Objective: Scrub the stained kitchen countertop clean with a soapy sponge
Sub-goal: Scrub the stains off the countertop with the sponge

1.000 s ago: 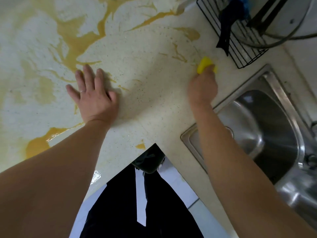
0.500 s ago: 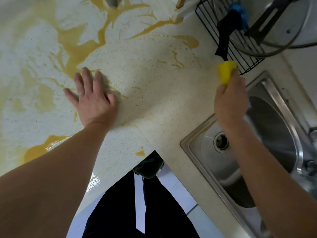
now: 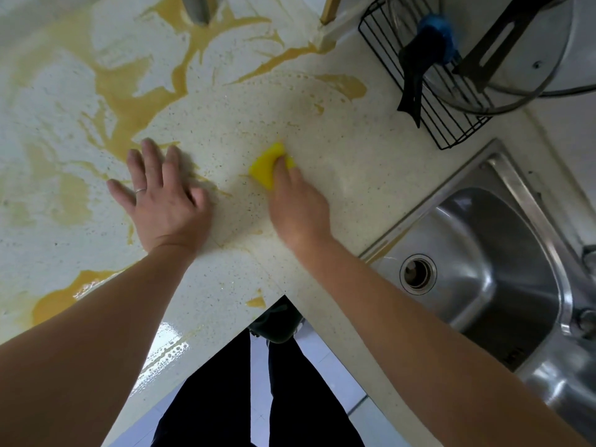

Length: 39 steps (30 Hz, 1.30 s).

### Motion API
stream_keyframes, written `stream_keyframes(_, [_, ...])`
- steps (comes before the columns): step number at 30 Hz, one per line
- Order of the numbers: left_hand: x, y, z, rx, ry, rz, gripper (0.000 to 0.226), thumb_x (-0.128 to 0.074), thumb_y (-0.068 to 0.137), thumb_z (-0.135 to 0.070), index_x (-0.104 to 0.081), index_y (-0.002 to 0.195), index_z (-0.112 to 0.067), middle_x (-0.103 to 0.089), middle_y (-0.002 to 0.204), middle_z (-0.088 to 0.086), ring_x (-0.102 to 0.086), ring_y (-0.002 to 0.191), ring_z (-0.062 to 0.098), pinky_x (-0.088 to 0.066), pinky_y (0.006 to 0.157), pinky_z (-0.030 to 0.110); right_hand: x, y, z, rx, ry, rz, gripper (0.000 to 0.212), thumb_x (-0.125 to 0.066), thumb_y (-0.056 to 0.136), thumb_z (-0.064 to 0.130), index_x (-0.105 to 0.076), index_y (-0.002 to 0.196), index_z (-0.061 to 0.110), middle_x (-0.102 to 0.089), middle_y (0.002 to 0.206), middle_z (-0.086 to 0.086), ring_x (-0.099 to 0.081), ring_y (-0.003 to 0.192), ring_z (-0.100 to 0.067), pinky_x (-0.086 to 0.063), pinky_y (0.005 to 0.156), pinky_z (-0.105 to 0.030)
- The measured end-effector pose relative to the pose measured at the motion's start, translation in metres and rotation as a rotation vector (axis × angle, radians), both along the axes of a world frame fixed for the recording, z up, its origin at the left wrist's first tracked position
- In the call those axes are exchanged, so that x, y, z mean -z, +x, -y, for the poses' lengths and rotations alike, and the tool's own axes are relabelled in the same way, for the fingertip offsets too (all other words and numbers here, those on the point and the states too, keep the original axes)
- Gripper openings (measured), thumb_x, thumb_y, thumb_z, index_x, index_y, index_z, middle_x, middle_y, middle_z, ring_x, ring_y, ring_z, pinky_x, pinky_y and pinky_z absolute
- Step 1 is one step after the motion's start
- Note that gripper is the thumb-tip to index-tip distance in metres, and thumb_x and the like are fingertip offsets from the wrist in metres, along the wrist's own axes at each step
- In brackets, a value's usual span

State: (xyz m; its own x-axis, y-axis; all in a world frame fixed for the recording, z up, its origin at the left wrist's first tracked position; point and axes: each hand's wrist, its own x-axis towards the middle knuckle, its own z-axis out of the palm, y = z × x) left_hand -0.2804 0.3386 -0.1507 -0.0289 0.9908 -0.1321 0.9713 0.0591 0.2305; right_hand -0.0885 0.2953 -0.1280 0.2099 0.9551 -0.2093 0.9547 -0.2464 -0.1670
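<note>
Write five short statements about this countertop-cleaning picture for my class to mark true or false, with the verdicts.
1. The right hand holds a yellow foam sponge against the pale speckled countertop. True.
2. The left hand grips a bottle. False: it rests flat on the countertop with straight fingers.
3. The stainless steel sink lies to the left of the sponge. False: it lies to the right.
4. Brownish-yellow stains mark the countertop beyond the left hand. True.
5. The black wire rack stands inside the sink. False: it stands on the countertop behind the sink.
</note>
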Motion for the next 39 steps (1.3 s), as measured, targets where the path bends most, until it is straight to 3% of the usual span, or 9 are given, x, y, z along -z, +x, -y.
stream_keyframes(3, [0.0,0.0,-0.001,0.006,-0.002,-0.002,0.068,-0.038,0.091,-0.034,-0.03,0.157,-0.02,-0.01,0.173,0.006,-0.003,0.159,0.029,0.001,0.122,0.068,-0.007,0.005,0.047,-0.105,0.065,-0.087,0.059,-0.058,0.093,0.021,-0.042,0.149,0.015,-0.059,0.098,-0.004,-0.049,0.057,-0.013,-0.032,0.046,-0.024])
stream_keyframes(9, [0.0,-0.001,-0.001,0.008,-0.005,-0.004,0.068,-0.037,0.09,-0.035,-0.031,0.156,-0.019,-0.011,0.173,0.008,-0.005,0.159,0.031,0.0,0.122,0.069,-0.03,0.114,0.036,0.631,0.243,-0.103,0.053,-0.046,0.1,0.021,-0.033,0.151,0.015,-0.062,0.113,-0.001,-0.065,0.088,-0.017,-0.048,0.066,-0.03])
stream_keyframes(13, [0.002,-0.002,-0.001,0.014,-0.004,-0.009,0.068,-0.038,0.092,-0.035,-0.031,0.157,-0.019,-0.01,0.173,0.008,-0.005,0.159,0.03,0.0,0.122,0.068,0.001,0.103,-0.013,0.611,0.07,0.007,0.055,-0.042,0.104,0.019,-0.025,0.152,-0.002,-0.057,0.132,-0.017,-0.067,0.099,-0.034,-0.04,0.066,-0.03])
stream_keyframes(21, [0.005,-0.002,-0.001,0.013,0.012,-0.014,0.065,-0.039,0.094,-0.036,-0.032,0.157,-0.02,-0.011,0.173,0.007,-0.005,0.159,0.03,0.0,0.122,0.068,0.006,0.113,-0.134,0.643,0.085,0.04,0.053,-0.041,0.104,0.019,-0.028,0.153,0.001,-0.049,0.147,-0.01,-0.058,0.123,-0.024,-0.049,0.086,-0.028])
stream_keyframes(25, [0.002,-0.002,-0.001,0.018,0.007,-0.014,0.066,-0.035,0.092,-0.036,-0.032,0.155,-0.018,-0.011,0.172,0.008,-0.006,0.159,0.03,-0.002,0.122,0.068,0.002,0.078,-0.136,0.315,0.126,0.068,0.045,-0.04,0.103,0.021,-0.039,0.147,0.014,-0.061,0.128,-0.002,-0.066,0.104,-0.023,-0.044,0.07,-0.033])
stream_keyframes(28, [-0.001,-0.001,-0.001,0.02,-0.003,-0.019,0.066,-0.034,0.092,-0.037,-0.032,0.155,-0.018,-0.011,0.173,0.008,-0.005,0.159,0.03,-0.002,0.122,0.068,0.001,0.032,-0.077,-0.011,0.039,-0.007,0.052,-0.038,0.105,0.023,-0.026,0.155,0.014,-0.057,0.133,-0.004,-0.066,0.089,-0.024,-0.042,0.065,-0.033])
stream_keyframes(32, [-0.002,0.001,-0.002,0.019,-0.022,-0.021,0.064,-0.036,0.094,-0.037,-0.031,0.155,-0.019,-0.01,0.173,0.008,-0.003,0.159,0.03,0.0,0.122,0.067,-0.003,0.001,0.016,-0.238,-0.014,-0.075,0.058,-0.045,0.102,0.022,-0.026,0.156,0.013,-0.06,0.114,-0.002,-0.046,0.057,-0.013,-0.037,0.047,-0.027])
stream_keyframes(35, [-0.002,0.001,-0.004,0.024,-0.032,-0.014,0.064,-0.035,0.093,-0.038,-0.032,0.154,-0.019,-0.009,0.173,0.007,-0.003,0.16,0.029,0.0,0.123,0.067,-0.011,0.027,0.014,0.022,0.183,-0.117,0.055,-0.046,0.102,0.022,-0.032,0.155,0.012,-0.063,0.108,-0.004,-0.05,0.063,-0.008,-0.046,0.052,-0.025])
stream_keyframes(39, [0.0,-0.002,-0.008,0.031,-0.035,-0.024,0.069,-0.034,0.094,-0.039,-0.024,0.16,-0.019,-0.006,0.173,0.006,-0.001,0.16,0.028,0.0,0.123,0.067,-0.012,0.094,-0.074,0.538,0.261,-0.066,0.05,-0.038,0.105,0.019,-0.031,0.153,0.008,-0.058,0.131,-0.01,-0.063,0.105,-0.021,-0.042,0.075,-0.025])
